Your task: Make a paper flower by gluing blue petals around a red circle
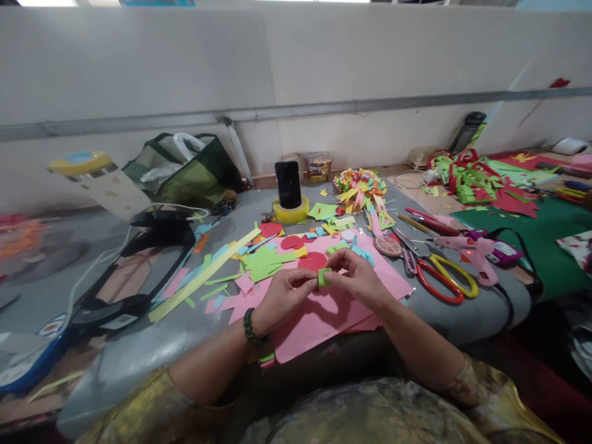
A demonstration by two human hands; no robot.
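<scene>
Above paper (298, 333), left hand (285, 299) and right hand (358, 280) pinching green piece (324, 277), long axis unclear

Both hands (319, 282) hold a small green paper piece (324, 277).

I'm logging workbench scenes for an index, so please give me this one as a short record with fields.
left hand: pinching the green piece
right hand: on the same piece, from the other side
under hands: pink sheets
left of sheets: pale yellow strip, loose green pieces
right of sheets: scissors with one red and one yellow handle loop, pink glue gun
behind: phone, upright at the yellow tape roll
wrist: dark green bead bracelet, left
</scene>
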